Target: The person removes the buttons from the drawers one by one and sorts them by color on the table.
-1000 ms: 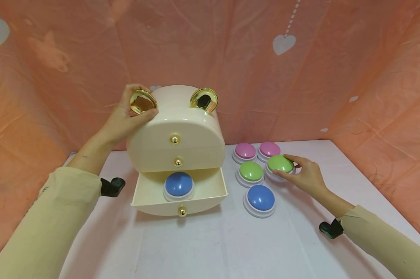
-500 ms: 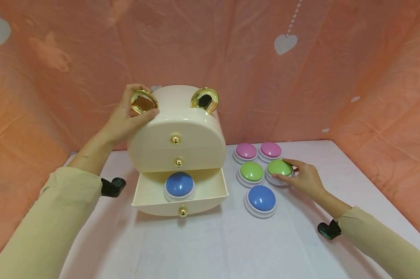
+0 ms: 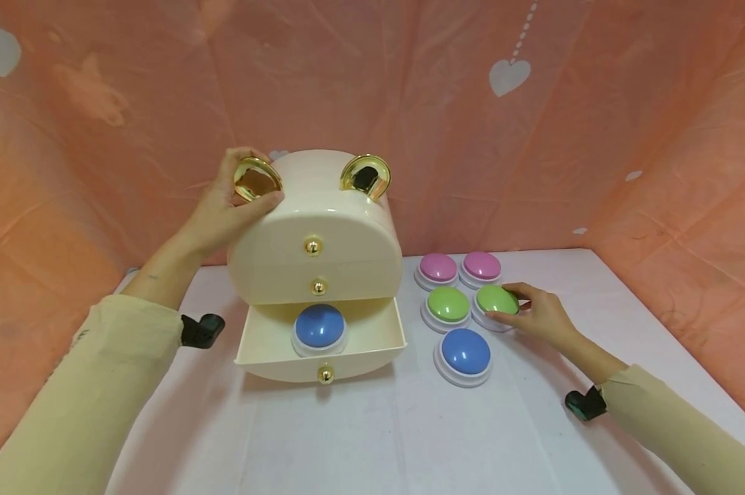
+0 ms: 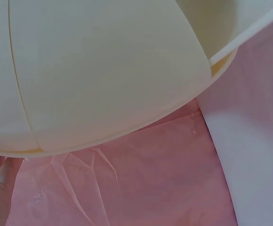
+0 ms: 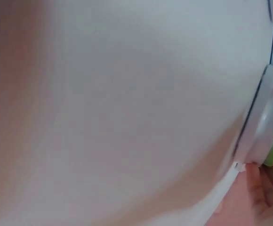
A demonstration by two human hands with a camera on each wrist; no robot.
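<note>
While left hand [image 3: 227, 206] grips cabinet [image 3: 313, 234], right hand [image 3: 536, 317] pinches green button [image 3: 495, 300], neighbouring green button [image 3: 448, 306] just beside.

The left hand [image 3: 224, 210] is raised at the end of an outstretched arm, its fingers curled over what it grips and the thumb pressed along the front. The right hand [image 3: 536, 316] lies low and forward, palm down, fingers bent in a light pinch with the thumb beneath. Both forearms wear pale yellow sleeves, each with a dark strap at the wrist.
</note>
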